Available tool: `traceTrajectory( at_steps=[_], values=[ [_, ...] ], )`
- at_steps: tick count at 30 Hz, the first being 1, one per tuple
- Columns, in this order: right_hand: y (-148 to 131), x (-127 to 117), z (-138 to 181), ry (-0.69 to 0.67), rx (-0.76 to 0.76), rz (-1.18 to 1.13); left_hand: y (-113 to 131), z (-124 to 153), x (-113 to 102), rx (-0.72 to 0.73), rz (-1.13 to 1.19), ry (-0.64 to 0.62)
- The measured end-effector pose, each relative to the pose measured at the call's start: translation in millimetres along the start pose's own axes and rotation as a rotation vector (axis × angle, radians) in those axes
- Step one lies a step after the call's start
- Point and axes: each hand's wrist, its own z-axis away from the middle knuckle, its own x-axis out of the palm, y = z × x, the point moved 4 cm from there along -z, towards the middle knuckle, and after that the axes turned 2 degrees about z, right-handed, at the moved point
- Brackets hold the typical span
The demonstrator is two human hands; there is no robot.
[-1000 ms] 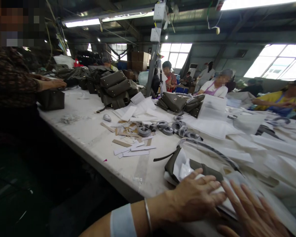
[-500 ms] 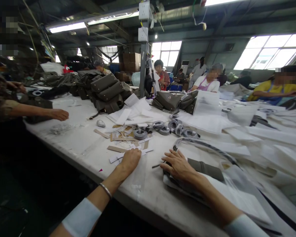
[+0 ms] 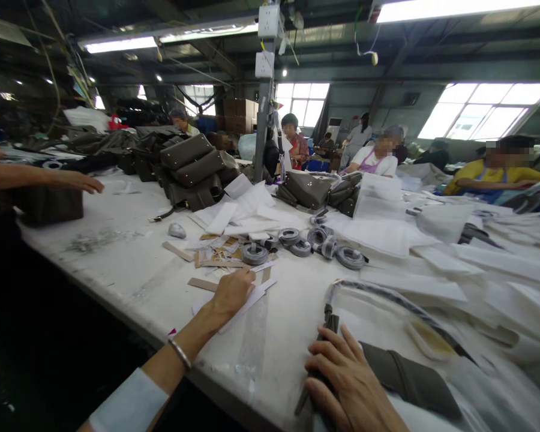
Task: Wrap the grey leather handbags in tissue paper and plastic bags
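Note:
My left hand [image 3: 231,293] reaches out over the white table [image 3: 130,270], a bangle on its wrist. Its fingers curl down onto a few white paper strips [image 3: 254,296] beside some brown card strips [image 3: 203,284]. My right hand [image 3: 347,384] lies at the bottom edge, fingers spread flat on an olive-green bag piece [image 3: 409,379]. A grey strap [image 3: 387,295] arcs from that piece over white wrapping sheets [image 3: 436,288].
Grey tape rolls [image 3: 302,242] lie mid-table. Olive bags are stacked at the far left [image 3: 193,168] and centre [image 3: 312,187]. A co-worker's hand [image 3: 76,181] reaches in over a dark bag [image 3: 49,205]. Other people sit beyond; a pole [image 3: 263,126] rises behind.
My left hand went from the bag out to the paper strips and now curls on them. My right hand and the olive piece sit lower in view. The co-worker's hand drew back left.

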Motion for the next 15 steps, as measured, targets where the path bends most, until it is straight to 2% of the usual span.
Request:
traceTrajectory(
  at_steps=[3,6,8,11,15],
  values=[
    [-1,3,2,-0.046,-0.026,0.000,-9,-26,-9,-0.044,-0.009,0.101],
    [1,1,1,-0.026,-0.036,-0.003,-15,-48,-13,-0.055,-0.005,0.121],
    [1,-1,0,-0.014,-0.048,-0.016,-15,-51,-13,-0.068,0.001,0.130],
    [0,-2,0,-0.037,-0.024,-0.054,-2,-42,-10,-0.058,0.009,0.133],
    [-3,-7,-2,-0.087,0.048,-0.092,32,-33,6,0.030,0.013,-0.015]
  ],
)
